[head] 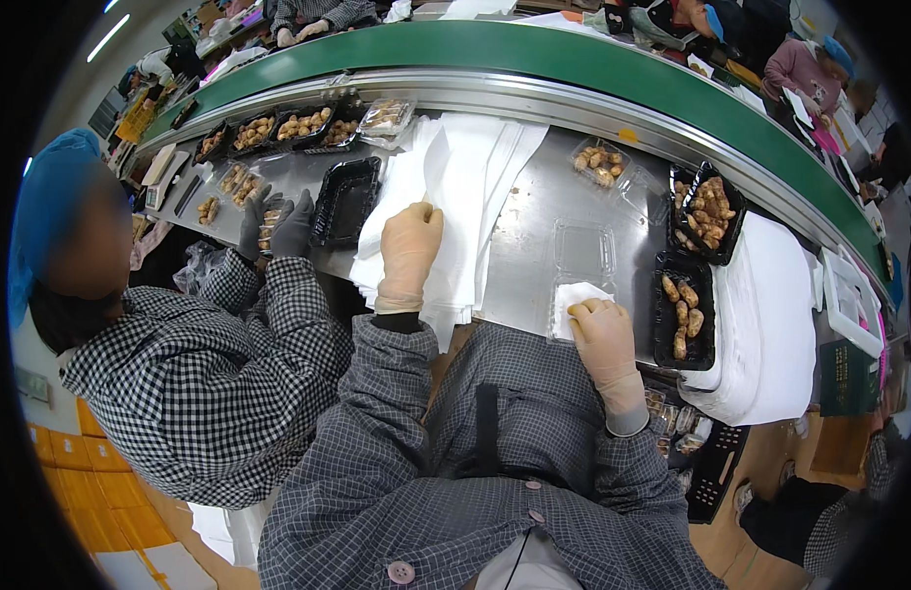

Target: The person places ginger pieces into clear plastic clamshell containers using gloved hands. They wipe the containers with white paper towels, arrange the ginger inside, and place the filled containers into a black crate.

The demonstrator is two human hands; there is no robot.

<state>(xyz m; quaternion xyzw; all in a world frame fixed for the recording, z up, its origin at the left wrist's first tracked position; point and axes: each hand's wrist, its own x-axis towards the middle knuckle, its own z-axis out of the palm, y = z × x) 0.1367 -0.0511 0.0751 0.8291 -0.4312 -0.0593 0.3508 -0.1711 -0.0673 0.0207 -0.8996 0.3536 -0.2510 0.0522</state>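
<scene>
My left hand (411, 247), in a pale glove, pinches the edge of a thin white sheet (435, 164). This sheet stands up from a fanned stack of white sheets (466, 221) on the metal table. At the near table edge, my gloved right hand (607, 343) grips a folded white liner (577, 295). The liner lies in one half of an open clear plastic clamshell box (584, 247), and its raised far half is bare. Right of that hand stands a black plastic tray (684, 310) with several brown tubers, probably small taro.
Filled black trays (710, 210) overlap at right, beside a white foam-sheet stack (765, 317). A clear box of tubers (599, 164) sits farther back. A green conveyor belt (500, 51) crosses beyond. At left, a co-worker's gloved hands (278, 225) hold a box near an empty black tray (345, 203).
</scene>
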